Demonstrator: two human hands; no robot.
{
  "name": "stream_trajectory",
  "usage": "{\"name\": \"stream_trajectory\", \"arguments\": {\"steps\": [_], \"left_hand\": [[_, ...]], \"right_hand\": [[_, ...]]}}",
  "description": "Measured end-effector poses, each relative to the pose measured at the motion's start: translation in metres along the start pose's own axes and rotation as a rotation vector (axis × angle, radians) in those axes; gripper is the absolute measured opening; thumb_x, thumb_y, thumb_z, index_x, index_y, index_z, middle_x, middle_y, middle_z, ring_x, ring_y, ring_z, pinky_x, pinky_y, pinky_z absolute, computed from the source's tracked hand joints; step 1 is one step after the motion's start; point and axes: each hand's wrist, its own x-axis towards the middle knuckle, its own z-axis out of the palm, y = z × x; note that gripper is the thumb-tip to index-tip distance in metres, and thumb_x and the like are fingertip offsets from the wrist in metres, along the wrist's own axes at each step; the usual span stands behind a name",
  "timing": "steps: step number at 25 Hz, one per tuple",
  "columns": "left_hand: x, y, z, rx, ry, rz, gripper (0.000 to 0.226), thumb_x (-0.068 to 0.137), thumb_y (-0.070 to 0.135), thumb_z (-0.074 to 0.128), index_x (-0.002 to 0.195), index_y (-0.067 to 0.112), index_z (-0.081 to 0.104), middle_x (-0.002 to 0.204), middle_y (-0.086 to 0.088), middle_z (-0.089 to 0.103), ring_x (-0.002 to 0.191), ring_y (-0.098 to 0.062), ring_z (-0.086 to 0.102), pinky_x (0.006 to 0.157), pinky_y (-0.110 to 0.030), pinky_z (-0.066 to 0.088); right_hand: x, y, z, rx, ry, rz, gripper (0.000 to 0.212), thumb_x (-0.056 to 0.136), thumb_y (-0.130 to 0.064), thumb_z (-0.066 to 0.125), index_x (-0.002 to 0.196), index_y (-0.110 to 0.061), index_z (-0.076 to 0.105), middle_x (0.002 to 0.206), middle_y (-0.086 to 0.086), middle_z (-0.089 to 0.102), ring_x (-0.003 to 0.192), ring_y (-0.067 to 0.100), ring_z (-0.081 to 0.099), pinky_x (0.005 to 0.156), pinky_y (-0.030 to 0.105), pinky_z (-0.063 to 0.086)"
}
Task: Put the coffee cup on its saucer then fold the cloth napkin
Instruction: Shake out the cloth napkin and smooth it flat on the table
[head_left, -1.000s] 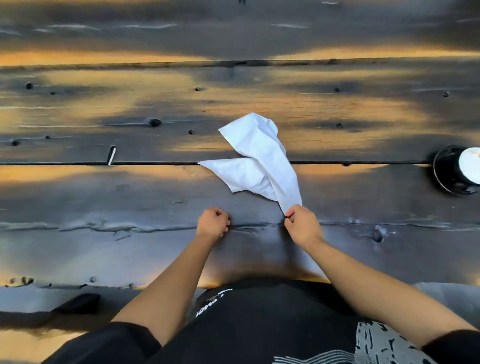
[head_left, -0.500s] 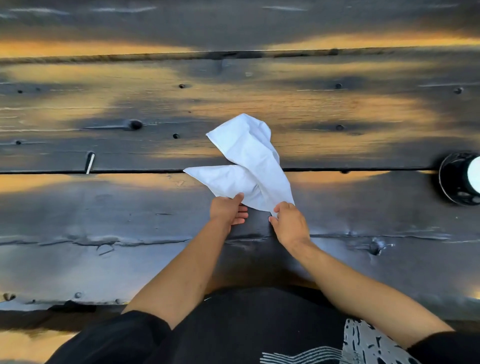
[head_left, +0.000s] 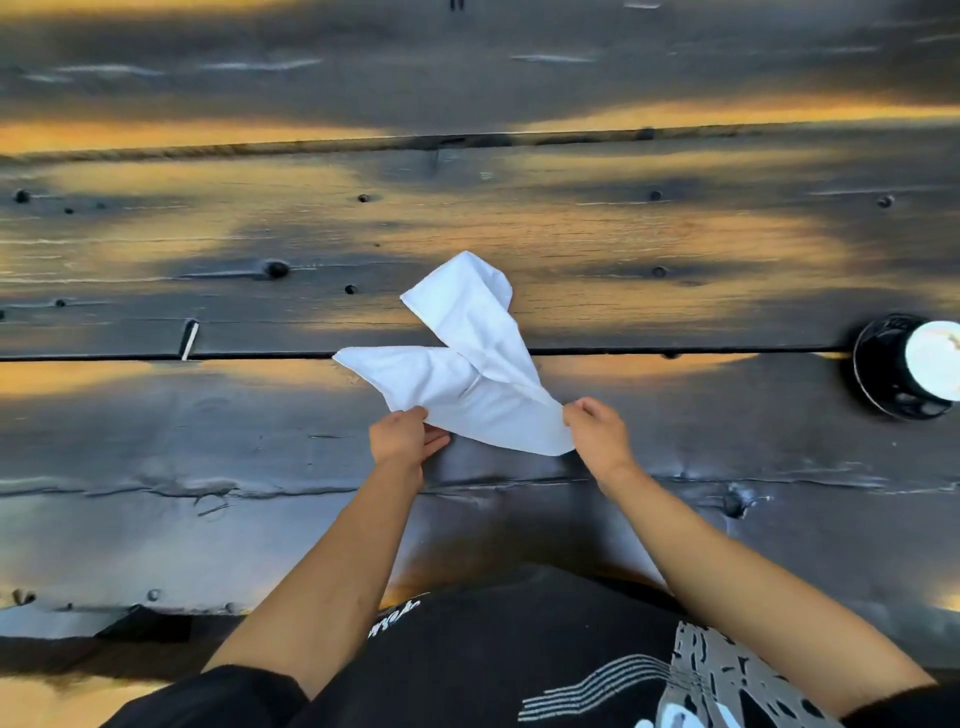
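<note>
A white cloth napkin (head_left: 470, 364) lies crumpled and twisted on the dark wooden table (head_left: 208, 457), near its middle. My left hand (head_left: 402, 439) pinches the napkin's near left edge. My right hand (head_left: 597, 431) pinches its near right corner. The two hands hold the near edge stretched between them. At the far right edge of the view a white coffee cup (head_left: 935, 358) stands on a black saucer (head_left: 878, 374), partly cut off by the frame.
The table is made of wide dark planks with gaps, knots and bolt heads. A small pale sliver (head_left: 189, 340) sticks out of the plank gap at the left. My dark shirt fills the bottom of the view.
My left hand has come forward from a fist on the table and taken the napkin's left edge. Both hands have moved apart, spreading the near edge.
</note>
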Motion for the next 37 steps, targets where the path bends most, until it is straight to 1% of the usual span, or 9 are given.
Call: {"name": "stream_trajectory", "arguments": {"steps": [3,5,9,12,16,21,27,31,37], "left_hand": [[-0.007,0.007,-0.018,-0.188,-0.026,-0.011,0.018,0.083,-0.015,0.049,0.094,-0.003,0.057,0.091,-0.021,0.064,0.087,-0.037,0.065,0.074,-0.045,0.063],[-0.011,0.009,-0.028,-0.263,-0.046,-0.029,0.025,0.075,-0.020,0.042,0.086,-0.002,0.055,0.087,-0.018,0.060,0.086,-0.036,0.059,0.077,-0.048,0.061],[-0.025,0.018,-0.042,-0.606,-0.178,-0.102,0.035,0.078,-0.010,0.027,0.089,0.002,0.058,0.097,-0.014,0.066,0.092,-0.033,0.065,0.078,-0.042,0.058],[-0.039,0.018,-0.052,-0.682,-0.203,-0.089,0.032,0.081,0.001,0.034,0.098,0.005,0.060,0.102,-0.012,0.067,0.097,-0.033,0.067,0.085,-0.045,0.057],[-0.040,-0.007,-0.069,-0.405,-0.054,-0.020,0.023,0.087,0.018,0.048,0.108,0.010,0.056,0.102,-0.012,0.066,0.091,-0.035,0.068,0.086,-0.048,0.057],[-0.029,-0.036,-0.096,-0.189,-0.005,-0.028,0.005,0.091,0.001,0.050,0.087,0.003,0.051,0.088,-0.017,0.057,0.076,-0.034,0.064,0.071,-0.042,0.056],[-0.027,-0.047,-0.115,-0.113,0.002,-0.048,0.012,0.098,0.008,0.052,0.107,0.001,0.055,0.087,-0.019,0.065,0.080,-0.034,0.066,0.079,-0.045,0.055],[-0.024,-0.008,-0.099,-0.087,-0.040,-0.011,0.019,0.103,0.016,0.046,0.116,0.004,0.052,0.092,-0.020,0.067,0.086,-0.034,0.067,0.086,-0.047,0.052],[-0.029,0.149,-0.028,-0.077,-0.321,0.212,0.018,0.101,0.018,0.046,0.114,0.009,0.053,0.085,-0.010,0.073,0.072,-0.023,0.069,0.064,-0.035,0.055]], "right_hand": [[0.001,-0.010,-0.027,0.572,0.003,0.128,0.018,0.085,-0.007,0.046,0.069,-0.015,0.048,0.086,0.013,0.057,0.084,0.025,0.054,0.077,0.043,0.054],[-0.008,-0.014,-0.041,0.738,-0.055,0.123,0.018,0.090,-0.002,0.043,0.078,-0.011,0.054,0.099,0.017,0.065,0.092,0.027,0.062,0.083,0.044,0.057],[-0.038,-0.013,-0.057,0.952,-0.197,0.074,0.022,0.096,0.000,0.042,0.108,-0.001,0.061,0.111,0.019,0.073,0.098,0.029,0.070,0.076,0.037,0.062],[-0.056,0.004,-0.068,0.953,-0.235,0.048,0.027,0.099,0.001,0.042,0.117,0.004,0.062,0.119,0.018,0.072,0.104,0.028,0.070,0.080,0.035,0.062],[-0.073,0.043,-0.076,0.990,-0.211,0.088,0.029,0.102,-0.003,0.048,0.127,0.002,0.062,0.121,0.015,0.072,0.102,0.022,0.073,0.080,0.029,0.061],[-0.072,0.083,-0.076,0.914,-0.014,0.294,0.023,0.099,-0.005,0.057,0.121,0.000,0.062,0.092,0.008,0.079,0.082,0.019,0.076,0.061,0.026,0.061],[-0.076,0.102,-0.065,0.596,0.048,0.397,0.023,0.099,-0.005,0.059,0.121,0.003,0.057,0.091,0.014,0.069,0.081,0.026,0.066,0.071,0.033,0.053],[-0.053,0.064,-0.066,0.630,0.001,0.362,0.023,0.099,-0.011,0.060,0.121,-0.003,0.058,0.094,0.010,0.069,0.083,0.022,0.067,0.065,0.029,0.055],[0.005,-0.087,-0.080,0.754,-0.063,0.081,0.016,0.100,-0.003,0.055,0.115,-0.007,0.057,0.084,0.008,0.063,0.065,0.013,0.065,0.046,0.018,0.053]]}}
